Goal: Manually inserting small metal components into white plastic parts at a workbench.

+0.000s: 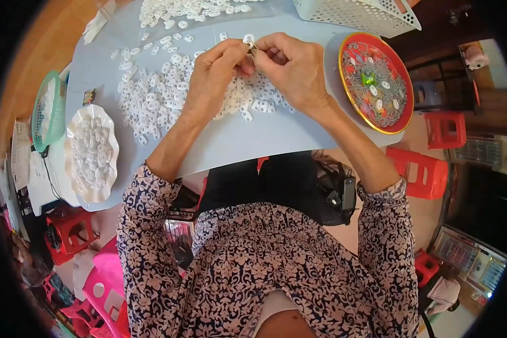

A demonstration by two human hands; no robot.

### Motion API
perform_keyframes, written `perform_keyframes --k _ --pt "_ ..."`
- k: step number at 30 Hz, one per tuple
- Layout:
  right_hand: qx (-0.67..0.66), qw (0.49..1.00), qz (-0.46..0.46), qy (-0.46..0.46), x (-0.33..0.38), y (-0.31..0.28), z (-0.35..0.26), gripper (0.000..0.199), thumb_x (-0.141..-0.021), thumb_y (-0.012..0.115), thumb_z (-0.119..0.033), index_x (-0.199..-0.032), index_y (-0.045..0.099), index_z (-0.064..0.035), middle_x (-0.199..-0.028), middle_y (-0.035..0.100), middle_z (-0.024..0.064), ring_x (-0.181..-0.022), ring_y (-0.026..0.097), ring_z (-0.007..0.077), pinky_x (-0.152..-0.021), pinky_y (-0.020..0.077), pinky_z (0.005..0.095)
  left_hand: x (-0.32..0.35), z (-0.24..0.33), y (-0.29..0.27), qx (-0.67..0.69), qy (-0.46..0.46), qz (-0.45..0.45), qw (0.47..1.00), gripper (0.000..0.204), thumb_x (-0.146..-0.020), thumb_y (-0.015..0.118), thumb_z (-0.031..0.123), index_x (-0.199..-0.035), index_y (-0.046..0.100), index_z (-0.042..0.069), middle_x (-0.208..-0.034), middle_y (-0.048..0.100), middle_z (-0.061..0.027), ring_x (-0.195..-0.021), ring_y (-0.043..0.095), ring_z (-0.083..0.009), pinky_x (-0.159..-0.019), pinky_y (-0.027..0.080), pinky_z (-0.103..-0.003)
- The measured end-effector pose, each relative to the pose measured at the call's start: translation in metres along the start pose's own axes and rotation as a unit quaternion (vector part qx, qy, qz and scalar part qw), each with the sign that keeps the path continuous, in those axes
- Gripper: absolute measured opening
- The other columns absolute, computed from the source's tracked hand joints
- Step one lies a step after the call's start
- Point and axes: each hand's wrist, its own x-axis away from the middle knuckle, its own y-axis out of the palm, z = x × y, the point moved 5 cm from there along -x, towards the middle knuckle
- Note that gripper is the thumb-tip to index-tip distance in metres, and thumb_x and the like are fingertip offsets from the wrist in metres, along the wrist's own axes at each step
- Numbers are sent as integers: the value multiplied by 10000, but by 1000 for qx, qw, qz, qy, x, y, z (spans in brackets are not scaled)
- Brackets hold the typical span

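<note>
Above the table my left hand (217, 73) and my right hand (296, 70) meet, with fingertips pinched together. Between them is a small white plastic piece (249, 38) with holes, gripped by my left fingers. My right thumb and forefinger pinch a small, thin, dark metallic bit (254, 47) against it; its exact shape is too small to make out. Beneath and around both hands lies a loose spread of similar white oval pieces (149, 101). To the right, a round red tray (407, 90) with a gold rim holds many thin grey pieces, a few white ones and a green wrapper.
A white scalloped dish (115, 152) full of white pieces stands at the left edge of the grey-blue table (219, 147). Beyond it is a green basket (53, 121). A white perforated basket (357, 19) sits at the far right. Red stools (419, 172) stand on the floor.
</note>
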Motion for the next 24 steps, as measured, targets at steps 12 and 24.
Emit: perform_keyframes --k 12,24 --pt "71 995 -65 29 5 -25 15 100 -746 636 -90 -781 650 3 -676 649 147 -598 646 282 -593 515 346 -1 5 -4 -3 -2 20 1000 256 -896 447 160 -728 537 -10 -685 533 -48 -755 526 -143 -738 427 -290" --pt "487 857 -142 -91 -47 -106 94 117 -793 557 -128 -798 632 -38 -790 640 131 -757 623 333 -670 491 426 3 8 5 -30 -4 -11 999 239 -866 444 135 -679 511 3 -641 487 -32 -751 506 -145 -750 405 -290"
